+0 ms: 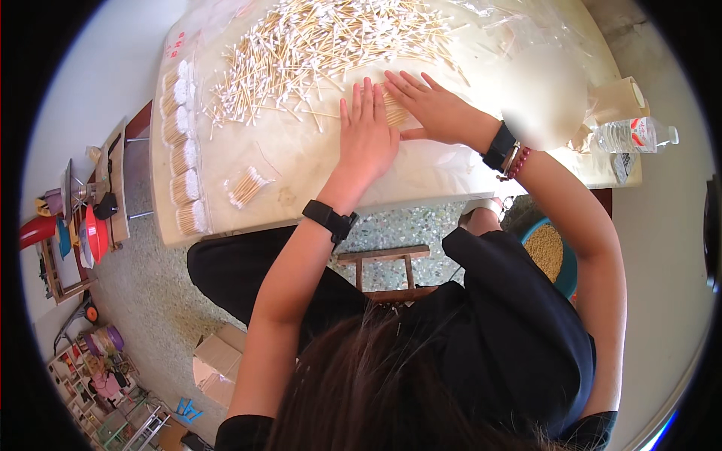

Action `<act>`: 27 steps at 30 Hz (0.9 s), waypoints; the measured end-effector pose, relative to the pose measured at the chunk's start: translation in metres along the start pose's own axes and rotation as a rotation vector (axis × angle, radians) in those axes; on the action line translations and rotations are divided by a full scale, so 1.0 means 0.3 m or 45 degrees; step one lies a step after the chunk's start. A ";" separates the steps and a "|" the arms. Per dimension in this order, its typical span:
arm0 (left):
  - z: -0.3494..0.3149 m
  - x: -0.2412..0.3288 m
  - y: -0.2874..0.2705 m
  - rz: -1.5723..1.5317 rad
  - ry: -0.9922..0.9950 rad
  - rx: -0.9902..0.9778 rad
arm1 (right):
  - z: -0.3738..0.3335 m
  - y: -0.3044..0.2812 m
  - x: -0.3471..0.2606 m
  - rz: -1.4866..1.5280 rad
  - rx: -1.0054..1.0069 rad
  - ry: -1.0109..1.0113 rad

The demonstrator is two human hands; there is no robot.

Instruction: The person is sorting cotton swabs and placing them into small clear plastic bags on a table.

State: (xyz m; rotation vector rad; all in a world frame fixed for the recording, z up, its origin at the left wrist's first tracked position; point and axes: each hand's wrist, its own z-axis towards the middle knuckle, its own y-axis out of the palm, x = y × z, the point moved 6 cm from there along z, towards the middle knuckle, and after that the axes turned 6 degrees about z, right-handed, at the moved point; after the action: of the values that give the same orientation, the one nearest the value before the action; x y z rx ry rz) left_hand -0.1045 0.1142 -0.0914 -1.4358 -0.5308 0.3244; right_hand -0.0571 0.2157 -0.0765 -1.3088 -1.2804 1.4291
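A small row of cotton swabs (394,113) lies on the pale tabletop (316,169) between my two hands. My left hand (368,134) rests flat along its left side, fingers stretched toward the far side. From the right, my right hand (438,111) reaches over the swabs' edge with its fingers stretched and spread. Part of the row is hidden by the hands. Beyond them spreads a large loose heap of cotton swabs (323,52), with white tips and tan sticks. A separate small bundle of swabs (248,186) lies nearer me on the left.
Several swab bundles (183,159) line the table's left edge in clear plastic. On the right lie a clear water bottle (630,136) and a roll (617,96). Below the table are a wooden stool (383,255) and a teal basin (565,274) of tan grains.
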 end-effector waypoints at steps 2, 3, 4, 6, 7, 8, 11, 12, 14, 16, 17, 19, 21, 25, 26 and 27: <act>0.016 -0.013 0.001 0.027 -0.005 -0.009 | 0.015 -0.003 0.007 0.004 -0.010 0.008; 0.028 -0.023 0.002 0.034 -0.018 -0.013 | 0.023 -0.004 0.009 0.007 -0.019 0.016; 0.039 -0.032 0.004 0.041 -0.030 -0.017 | 0.028 -0.006 0.009 0.007 -0.019 0.015; 0.061 -0.038 0.004 0.044 -0.027 -0.030 | 0.034 -0.003 0.019 0.001 -0.046 0.034; 0.073 -0.041 0.005 0.046 -0.025 -0.043 | 0.036 -0.005 0.024 0.000 -0.046 0.034; 0.086 -0.052 0.005 0.049 -0.028 -0.040 | 0.041 -0.007 0.028 0.002 -0.062 0.039; 0.122 -0.077 -0.001 0.055 -0.018 -0.032 | 0.053 -0.011 0.030 0.012 -0.076 0.043; 0.132 -0.080 0.002 0.054 -0.017 -0.073 | 0.055 -0.012 0.032 0.020 -0.076 0.046; 0.144 -0.085 -0.002 0.055 -0.016 -0.114 | 0.058 -0.013 0.037 0.011 -0.105 0.065; 0.147 -0.086 -0.008 0.042 0.005 -0.154 | 0.059 -0.012 0.035 0.006 -0.135 0.083; 0.148 -0.087 -0.012 0.042 0.007 -0.153 | 0.057 -0.013 0.035 0.059 -0.128 0.071; 0.134 -0.084 -0.005 -0.013 0.023 -0.223 | 0.049 -0.010 0.036 0.113 -0.122 0.058; 0.113 -0.073 -0.005 -0.034 0.041 -0.227 | 0.031 -0.013 0.027 0.116 -0.112 0.045; 0.088 -0.064 -0.003 -0.100 0.043 -0.176 | 0.020 -0.013 0.019 0.067 -0.067 0.027; 0.085 -0.057 -0.003 -0.100 0.044 -0.175 | 0.020 -0.011 0.015 0.059 -0.038 0.006; 0.081 -0.052 -0.002 -0.087 0.033 -0.179 | 0.018 -0.012 0.014 0.051 -0.009 -0.014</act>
State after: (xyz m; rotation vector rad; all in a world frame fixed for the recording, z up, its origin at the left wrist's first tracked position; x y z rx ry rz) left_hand -0.1306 0.1266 -0.0919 -1.5515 -0.5897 0.2171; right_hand -0.0632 0.2196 -0.0740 -1.3391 -1.2741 1.4628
